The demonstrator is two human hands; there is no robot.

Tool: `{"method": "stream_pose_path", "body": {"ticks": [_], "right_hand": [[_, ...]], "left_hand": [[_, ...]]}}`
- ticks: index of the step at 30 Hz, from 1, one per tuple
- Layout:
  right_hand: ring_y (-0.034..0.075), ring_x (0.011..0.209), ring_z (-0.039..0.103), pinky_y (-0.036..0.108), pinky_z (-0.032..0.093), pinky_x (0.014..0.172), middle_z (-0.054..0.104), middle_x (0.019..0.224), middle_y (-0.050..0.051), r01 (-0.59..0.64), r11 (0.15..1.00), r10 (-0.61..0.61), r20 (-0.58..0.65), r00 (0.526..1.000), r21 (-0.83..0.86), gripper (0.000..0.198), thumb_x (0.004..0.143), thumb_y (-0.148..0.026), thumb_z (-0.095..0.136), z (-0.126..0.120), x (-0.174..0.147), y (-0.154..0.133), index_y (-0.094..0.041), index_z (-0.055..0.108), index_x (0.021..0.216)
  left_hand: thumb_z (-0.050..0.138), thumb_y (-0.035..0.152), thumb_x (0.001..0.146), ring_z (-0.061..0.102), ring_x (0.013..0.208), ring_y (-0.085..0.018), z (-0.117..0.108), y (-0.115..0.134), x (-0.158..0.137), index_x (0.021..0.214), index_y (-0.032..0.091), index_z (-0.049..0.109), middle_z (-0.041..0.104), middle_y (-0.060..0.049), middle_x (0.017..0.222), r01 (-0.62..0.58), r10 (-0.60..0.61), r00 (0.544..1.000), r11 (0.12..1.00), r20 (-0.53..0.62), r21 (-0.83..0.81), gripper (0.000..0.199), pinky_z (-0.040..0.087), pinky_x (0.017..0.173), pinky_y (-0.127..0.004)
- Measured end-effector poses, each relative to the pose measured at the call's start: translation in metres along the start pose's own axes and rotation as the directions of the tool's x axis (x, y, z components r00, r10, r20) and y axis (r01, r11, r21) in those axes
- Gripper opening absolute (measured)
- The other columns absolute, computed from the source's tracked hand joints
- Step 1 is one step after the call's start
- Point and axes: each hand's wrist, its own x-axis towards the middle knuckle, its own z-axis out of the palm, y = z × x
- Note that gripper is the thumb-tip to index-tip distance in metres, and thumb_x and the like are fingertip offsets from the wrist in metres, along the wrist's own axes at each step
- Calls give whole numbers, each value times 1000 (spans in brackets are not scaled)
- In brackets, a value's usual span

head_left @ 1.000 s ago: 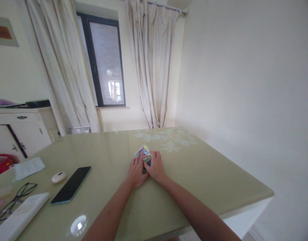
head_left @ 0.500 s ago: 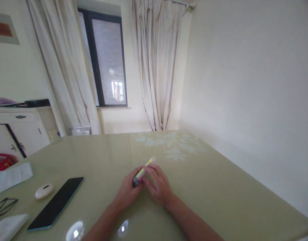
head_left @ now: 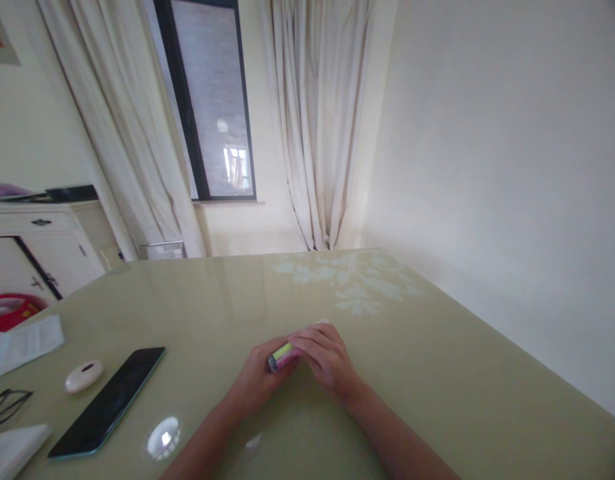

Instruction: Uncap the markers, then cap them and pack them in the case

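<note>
Above the middle of the table, both hands are closed around a small slim stick-shaped object point(head_left: 284, 357) with yellow-green and pink sides and a dark near end. I cannot make out its exact kind. My left hand point(head_left: 260, 373) grips it around the near end. Over its far part lie the fingers of my right hand point(head_left: 327, 357), closed on it and hiding most of that end. A pale bit shows just past the right fingers.
On the left of the glossy green table point(head_left: 437, 373) lie a black phone-like slab point(head_left: 110, 400), a round white case point(head_left: 84, 377), glasses point(head_left: 7, 408), a white box point(head_left: 17, 450) and a folded paper point(head_left: 27, 343). A wall point(head_left: 512, 200) borders the right edge.
My right hand has slid further over the object's far part, so less of it shows. The object now lies flatter. The view has tipped down slightly.
</note>
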Motion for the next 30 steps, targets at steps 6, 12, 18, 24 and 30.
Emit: {"method": "stream_pose_path", "body": {"ticks": [6,12,18,24,30], "right_hand": [[26,116,66,47,50,104,75,124,8,-240,966,250,-110,962,97,35,105,-41,54,-21,-1,20,-32,68,136],[24,106,70,42,54,97,78,115,6,-200,957,204,2,979,210,28,100,-47,63,-21,-2,29,-32,78,119],[23,97,72,40,56,91,80,102,5,-248,938,259,-15,966,241,31,104,-47,56,-19,0,28,-30,82,108],[25,107,69,43,53,98,78,110,7,-307,916,339,-87,937,258,30,102,-47,57,-10,-2,27,-28,79,112],[26,100,66,37,58,77,71,122,13,-546,803,588,-168,791,238,45,95,-54,63,-2,-8,36,-22,70,126]], "left_hand": [[71,46,90,69,116,-31,-21,-6,-2,135,22,69,73,-7,131,129,-121,989,987,91,-97,51,54,103,-43],[72,44,89,70,112,-34,-21,-2,-3,133,20,71,76,-7,127,129,-120,990,984,73,-124,50,54,101,-47],[72,42,87,72,107,-34,-18,0,-3,131,20,72,76,-7,126,135,-130,990,986,59,-95,49,57,96,-45],[73,51,88,69,117,-32,-15,-7,-2,135,22,69,74,-8,130,108,-103,992,991,72,-75,56,54,104,-43],[60,68,92,52,141,-34,-12,-8,-8,149,25,55,55,-9,155,116,-109,992,987,70,-109,72,41,119,-49]]}}
